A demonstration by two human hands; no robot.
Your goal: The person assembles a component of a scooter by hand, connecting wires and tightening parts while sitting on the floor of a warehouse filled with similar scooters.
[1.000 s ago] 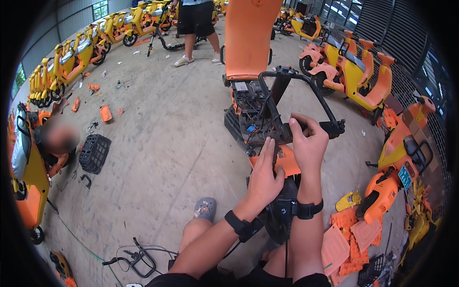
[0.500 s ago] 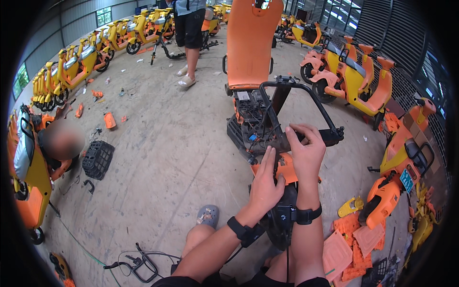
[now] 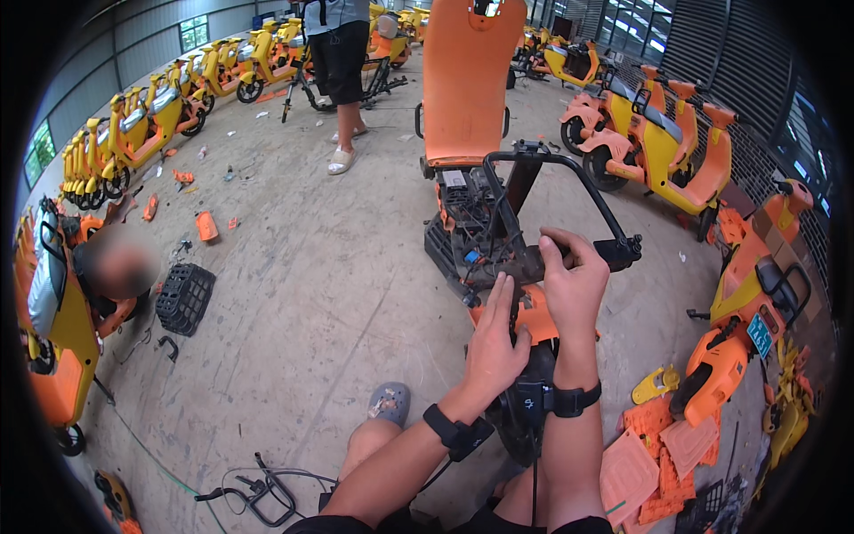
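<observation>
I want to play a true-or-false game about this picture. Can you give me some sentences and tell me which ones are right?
1. Both hands are on the stripped scooter. True: the left hand and right hand touch the scooter at its open middle.
2. The raised seat is blue. False: the seat is orange.
3. A black crate lies on the floor to the left. True: the crate lies on the floor.
4. The person wears gloves. False: both hands are bare, with a black band at each wrist.
5. The room holds only one scooter. False: rows of yellow scooters stand at the back left, and more at the right.
</observation>
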